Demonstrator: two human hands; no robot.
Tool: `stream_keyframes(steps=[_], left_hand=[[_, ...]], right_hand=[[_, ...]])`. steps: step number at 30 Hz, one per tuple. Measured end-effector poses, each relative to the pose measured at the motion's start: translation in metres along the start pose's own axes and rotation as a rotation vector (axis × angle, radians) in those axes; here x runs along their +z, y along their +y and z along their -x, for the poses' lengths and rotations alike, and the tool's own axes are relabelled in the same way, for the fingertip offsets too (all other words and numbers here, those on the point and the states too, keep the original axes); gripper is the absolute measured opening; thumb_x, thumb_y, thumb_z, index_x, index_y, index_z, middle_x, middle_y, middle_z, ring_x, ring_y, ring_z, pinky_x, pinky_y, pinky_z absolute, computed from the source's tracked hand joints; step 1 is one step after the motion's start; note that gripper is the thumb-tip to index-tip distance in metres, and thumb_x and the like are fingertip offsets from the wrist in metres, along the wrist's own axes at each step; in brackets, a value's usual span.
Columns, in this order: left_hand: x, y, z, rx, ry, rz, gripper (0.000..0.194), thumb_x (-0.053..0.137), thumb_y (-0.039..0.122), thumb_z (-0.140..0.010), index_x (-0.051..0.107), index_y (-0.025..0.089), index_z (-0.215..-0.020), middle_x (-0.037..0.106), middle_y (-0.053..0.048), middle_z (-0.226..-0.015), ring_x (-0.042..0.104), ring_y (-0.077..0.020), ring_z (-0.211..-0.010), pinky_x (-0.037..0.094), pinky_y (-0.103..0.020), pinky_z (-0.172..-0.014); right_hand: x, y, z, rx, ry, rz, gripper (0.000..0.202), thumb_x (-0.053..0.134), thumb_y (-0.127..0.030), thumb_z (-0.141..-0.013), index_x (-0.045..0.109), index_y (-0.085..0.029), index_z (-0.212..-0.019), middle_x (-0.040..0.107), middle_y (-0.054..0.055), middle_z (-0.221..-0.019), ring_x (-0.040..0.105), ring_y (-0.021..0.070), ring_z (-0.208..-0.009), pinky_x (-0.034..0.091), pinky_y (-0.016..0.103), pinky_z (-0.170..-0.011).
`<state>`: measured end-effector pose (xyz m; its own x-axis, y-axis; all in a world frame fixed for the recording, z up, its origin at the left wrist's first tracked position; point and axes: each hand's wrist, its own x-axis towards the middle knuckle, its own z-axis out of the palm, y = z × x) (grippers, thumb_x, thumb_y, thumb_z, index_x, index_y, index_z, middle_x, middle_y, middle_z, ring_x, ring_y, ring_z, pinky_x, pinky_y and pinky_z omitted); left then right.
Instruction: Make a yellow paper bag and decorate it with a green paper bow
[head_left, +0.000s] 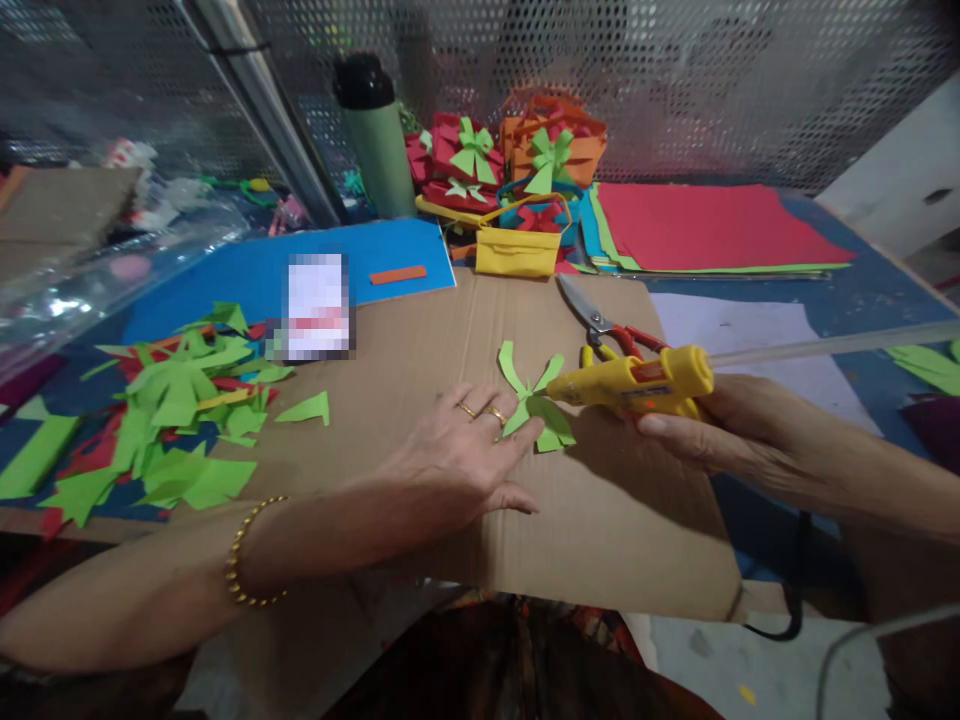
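On the brown cardboard (615,510) lies a green paper bow shape (553,425) with several strips spreading out. My left hand (469,450) rests flat over its left side, fingers apart, fingertips touching the paper. A yellow glue gun (637,383) is held in my right hand (720,425), its nozzle pointing left at the middle of the green paper. A clear glue stick (817,347) sticks out of the back of the gun. Behind the gun, red-handled scissors (592,312) lie on the cardboard with their blades toward the back.
Green and red paper scraps (172,400) pile at the left. A yellow paper bag (517,252), red and orange bags and a green bottle (381,150) stand behind. Red paper sheets (720,225) are stacked at the back right. A black cord (799,590) hangs at the right edge.
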<state>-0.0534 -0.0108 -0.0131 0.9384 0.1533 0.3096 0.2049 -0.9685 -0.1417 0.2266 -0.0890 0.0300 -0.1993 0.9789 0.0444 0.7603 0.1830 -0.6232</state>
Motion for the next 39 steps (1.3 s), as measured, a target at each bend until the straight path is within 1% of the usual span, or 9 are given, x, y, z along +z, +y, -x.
stream_keyframes(steps=[3, 7, 15, 18, 22, 25, 30, 34, 39], left_hand=[[-0.001, 0.0, -0.001, -0.01, -0.032, 0.007, 0.068, 0.061, 0.065, -0.096, 0.066, 0.007, -0.133, 0.074, -0.022, -0.115, 0.068, -0.0328, -0.113, 0.051, -0.043, -0.091], [-0.002, 0.0, -0.001, -0.017, -0.043, 0.014, 0.066, 0.062, 0.064, -0.096, 0.066, 0.009, -0.132, 0.074, -0.022, -0.117, 0.068, -0.0327, -0.114, 0.052, -0.043, -0.092], [-0.003, 0.001, -0.001, -0.004, 0.011, 0.016, 0.068, 0.067, 0.061, -0.093, 0.067, 0.004, -0.13, 0.075, -0.024, -0.115, 0.07, -0.0347, -0.11, 0.053, -0.044, -0.089], [-0.003, 0.003, -0.001, -0.006, 0.035, 0.0, 0.067, 0.067, 0.06, -0.094, 0.067, 0.003, -0.13, 0.075, -0.024, -0.114, 0.07, -0.0337, -0.109, 0.053, -0.044, -0.09], [-0.004, 0.004, -0.001, -0.021, 0.041, -0.002, 0.06, 0.065, 0.058, -0.097, 0.071, 0.002, -0.117, 0.075, -0.024, -0.109, 0.07, -0.0316, -0.101, 0.052, -0.045, -0.091], [-0.004, 0.003, -0.002, -0.032, 0.024, 0.01, 0.056, 0.065, 0.057, -0.097, 0.071, 0.004, -0.114, 0.075, -0.023, -0.109, 0.07, -0.0311, -0.101, 0.051, -0.045, -0.091], [-0.004, 0.001, -0.001, -0.021, 0.014, 0.001, 0.055, 0.063, 0.056, -0.099, 0.07, 0.005, -0.118, 0.075, -0.021, -0.111, 0.068, -0.0313, -0.103, 0.051, -0.045, -0.091], [0.004, 0.003, 0.0, -0.043, 0.036, -0.005, 0.057, 0.065, 0.059, -0.097, 0.07, 0.005, -0.115, 0.074, -0.022, -0.109, 0.068, -0.0313, -0.103, 0.05, -0.044, -0.092], [0.016, 0.006, 0.0, -0.076, 0.039, -0.001, 0.061, 0.065, 0.064, -0.094, 0.07, 0.007, -0.113, 0.073, -0.021, -0.108, 0.067, -0.0317, -0.101, 0.049, -0.046, -0.091]], right_hand=[[0.002, -0.001, -0.001, -0.008, -0.022, -0.057, 0.057, 0.052, -0.077, -0.094, 0.067, -0.023, -0.082, 0.066, 0.001, -0.063, 0.059, 0.0189, -0.052, 0.05, 0.031, -0.047], [0.003, -0.001, -0.002, 0.002, -0.03, -0.075, 0.055, 0.053, -0.075, -0.094, 0.066, -0.023, -0.082, 0.059, -0.001, -0.06, 0.053, 0.0174, -0.051, 0.05, 0.031, -0.049], [0.007, 0.004, -0.001, -0.032, -0.041, -0.091, 0.046, 0.055, -0.068, -0.097, 0.067, -0.023, -0.089, 0.066, 0.001, -0.071, 0.06, 0.0192, -0.061, 0.059, 0.035, -0.069], [0.007, 0.005, -0.002, -0.022, -0.04, -0.079, 0.048, 0.055, -0.069, -0.096, 0.067, -0.024, -0.089, 0.067, 0.001, -0.071, 0.061, 0.02, -0.061, 0.059, 0.035, -0.067], [0.006, 0.003, -0.003, -0.004, -0.04, -0.059, 0.052, 0.052, -0.073, -0.095, 0.069, -0.024, -0.094, 0.072, 0.004, -0.077, 0.066, 0.0232, -0.067, 0.058, 0.035, -0.064], [0.006, 0.001, -0.003, 0.016, -0.041, -0.043, 0.054, 0.052, -0.075, -0.094, 0.067, -0.024, -0.087, 0.068, 0.003, -0.071, 0.063, 0.0226, -0.062, 0.059, 0.038, -0.067], [0.006, -0.001, -0.003, 0.028, -0.025, -0.017, 0.057, 0.05, -0.079, -0.092, 0.059, -0.025, -0.074, 0.055, -0.002, -0.058, 0.05, 0.0185, -0.05, 0.056, 0.037, -0.059], [0.007, -0.001, -0.003, 0.054, -0.023, 0.005, 0.06, 0.048, -0.081, -0.092, 0.058, -0.025, -0.074, 0.057, 0.0, -0.059, 0.051, 0.0192, -0.05, 0.052, 0.035, -0.052], [0.007, -0.002, -0.003, 0.038, -0.019, -0.012, 0.057, 0.05, -0.078, -0.093, 0.058, -0.026, -0.073, 0.056, -0.001, -0.059, 0.053, 0.0195, -0.053, 0.059, 0.039, -0.068]])
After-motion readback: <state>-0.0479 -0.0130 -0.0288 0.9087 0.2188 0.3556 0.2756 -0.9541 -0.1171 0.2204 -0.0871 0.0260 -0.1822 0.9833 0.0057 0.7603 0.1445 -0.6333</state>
